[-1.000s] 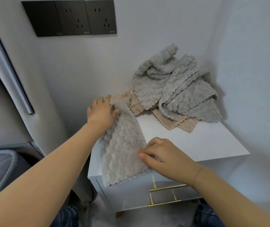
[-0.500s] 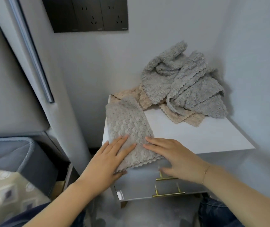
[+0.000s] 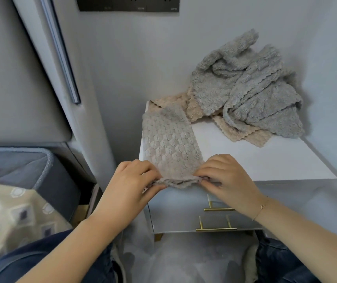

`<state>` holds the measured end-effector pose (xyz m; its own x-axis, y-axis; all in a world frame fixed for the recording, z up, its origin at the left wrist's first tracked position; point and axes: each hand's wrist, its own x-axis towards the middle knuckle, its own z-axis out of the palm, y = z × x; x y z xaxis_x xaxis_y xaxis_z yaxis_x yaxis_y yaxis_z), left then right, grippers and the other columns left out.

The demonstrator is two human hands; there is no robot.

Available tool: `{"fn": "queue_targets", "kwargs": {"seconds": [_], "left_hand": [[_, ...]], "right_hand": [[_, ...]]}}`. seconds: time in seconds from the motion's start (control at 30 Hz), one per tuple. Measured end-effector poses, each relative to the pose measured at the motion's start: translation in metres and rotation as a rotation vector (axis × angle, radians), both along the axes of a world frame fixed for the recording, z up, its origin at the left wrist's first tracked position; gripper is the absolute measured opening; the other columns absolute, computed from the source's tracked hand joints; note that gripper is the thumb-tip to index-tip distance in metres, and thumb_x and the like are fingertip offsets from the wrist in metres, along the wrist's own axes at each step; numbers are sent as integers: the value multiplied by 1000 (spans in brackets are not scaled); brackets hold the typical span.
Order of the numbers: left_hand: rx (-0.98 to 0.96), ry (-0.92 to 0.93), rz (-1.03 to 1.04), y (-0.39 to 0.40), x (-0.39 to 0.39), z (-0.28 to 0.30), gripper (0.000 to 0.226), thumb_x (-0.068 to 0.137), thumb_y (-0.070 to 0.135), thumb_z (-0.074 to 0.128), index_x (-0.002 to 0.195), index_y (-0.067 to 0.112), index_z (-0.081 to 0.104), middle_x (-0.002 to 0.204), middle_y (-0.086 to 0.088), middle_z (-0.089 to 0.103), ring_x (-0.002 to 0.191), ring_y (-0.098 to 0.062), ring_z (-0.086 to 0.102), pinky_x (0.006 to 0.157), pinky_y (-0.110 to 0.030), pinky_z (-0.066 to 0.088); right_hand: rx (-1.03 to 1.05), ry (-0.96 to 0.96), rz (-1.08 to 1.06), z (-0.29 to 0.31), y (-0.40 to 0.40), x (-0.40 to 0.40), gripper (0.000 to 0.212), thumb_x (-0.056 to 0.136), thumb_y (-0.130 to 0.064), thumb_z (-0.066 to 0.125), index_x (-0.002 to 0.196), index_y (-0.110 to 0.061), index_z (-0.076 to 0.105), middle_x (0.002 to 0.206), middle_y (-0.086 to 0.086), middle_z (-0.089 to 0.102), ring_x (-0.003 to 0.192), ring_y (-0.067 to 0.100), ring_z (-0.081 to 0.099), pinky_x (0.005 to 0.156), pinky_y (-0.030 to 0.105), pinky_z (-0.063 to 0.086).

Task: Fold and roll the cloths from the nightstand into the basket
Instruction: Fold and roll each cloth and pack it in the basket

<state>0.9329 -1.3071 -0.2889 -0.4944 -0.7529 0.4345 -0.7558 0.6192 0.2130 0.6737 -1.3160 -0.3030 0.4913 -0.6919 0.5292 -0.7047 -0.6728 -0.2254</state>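
At nine o'clock, a grey-blue padded bed corner (image 3: 40, 166) and a beige patterned quilt (image 3: 10, 213). Left hand (image 3: 130, 184) pinches the near left corner of the folded grey waffle-textured cloth (image 3: 169, 144), fingers curled over its scalloped hem. Cloth lies as a long strip along the left edge of the white nightstand (image 3: 265, 162), running toward twelve. Right hand (image 3: 224, 180) pinches the near right corner likewise. At one o'clock, a crumpled heap of grey fleecy cloths (image 3: 249, 88) atop beige ones (image 3: 243, 133).
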Motion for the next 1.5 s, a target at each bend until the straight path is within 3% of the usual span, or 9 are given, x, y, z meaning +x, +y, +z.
{"fn": "queue_targets", "kwargs": {"seconds": [0.2, 0.47, 0.57, 0.67, 0.83, 0.97, 1.13, 1.3, 1.5], "left_hand": [[232, 86, 144, -12, -2, 4, 45, 86, 58, 41, 74, 24, 68, 79, 13, 62, 83, -7, 48, 77, -24, 39], [478, 281, 294, -22, -13, 3, 33, 95, 30, 53, 76, 6, 66, 75, -7, 58, 72, -13, 50, 64, -17, 36], [469, 330, 338, -24, -15, 1, 21, 93, 31, 57, 81, 15, 63, 68, 1, 57, 64, -9, 49, 62, -22, 40], [377, 341, 316, -26, -13, 2, 16, 85, 30, 68, 95, 26, 55, 73, 11, 54, 73, -5, 48, 62, -17, 37], [-86, -53, -6, -32, -7, 6, 19, 81, 7, 64, 87, 24, 71, 90, 8, 60, 84, -14, 45, 71, -25, 33], [-36, -46, -32, -22, -11, 2, 26, 81, 18, 50, 87, 22, 75, 91, 12, 66, 88, -13, 57, 82, -25, 32], [2, -164, -35, -18, -7, 0, 37, 81, 52, 58, 103, 26, 70, 102, 13, 65, 97, -11, 58, 92, -30, 34], [31, -114, -16, -16, -10, -2, 32, 70, 36, 81, 98, 24, 69, 96, 14, 67, 89, -13, 63, 91, -27, 31], [72, 12, -8, -14, -9, 1, 17, 77, 30, 63, 92, 28, 70, 82, 18, 68, 72, -3, 57, 97, -21, 28]], "right_hand": [[315, -233, -31, 9, -8, 5, 27, 86, -41, 62, 83, -16, 70, 85, -9, 64, 88, 10, 51, 79, 18, 40], [579, -405, -179, 16, -21, 6, 7, 83, -25, 71, 78, -21, 74, 63, -13, 64, 58, 4, 49, 59, 13, 39], [530, -383, -243, 15, -23, 12, 4, 81, -23, 74, 79, -20, 71, 59, -15, 58, 56, 0, 47, 56, 11, 36], [346, -264, -265, 13, -20, 18, 14, 81, -22, 73, 90, -21, 63, 86, -10, 52, 73, 1, 47, 66, 16, 39], [4, -48, -67, 3, -17, 20, 14, 84, -3, 64, 87, -14, 72, 91, -3, 61, 90, 16, 50, 77, 31, 42], [-23, 59, -16, -1, -15, 10, 29, 89, -10, 47, 102, -14, 73, 100, -5, 67, 96, 16, 52, 82, 30, 40], [118, -31, -73, -10, -5, 13, 36, 89, -32, 56, 119, -13, 65, 117, -3, 62, 113, 13, 52, 100, 28, 36], [150, -60, -87, -14, -1, 14, 44, 82, -40, 67, 118, -16, 65, 115, -5, 62, 109, 12, 52, 97, 27, 36], [123, -103, -51, -6, -1, 9, 27, 78, -28, 72, 102, -17, 71, 95, -8, 65, 94, 9, 51, 83, 30, 43]]}}
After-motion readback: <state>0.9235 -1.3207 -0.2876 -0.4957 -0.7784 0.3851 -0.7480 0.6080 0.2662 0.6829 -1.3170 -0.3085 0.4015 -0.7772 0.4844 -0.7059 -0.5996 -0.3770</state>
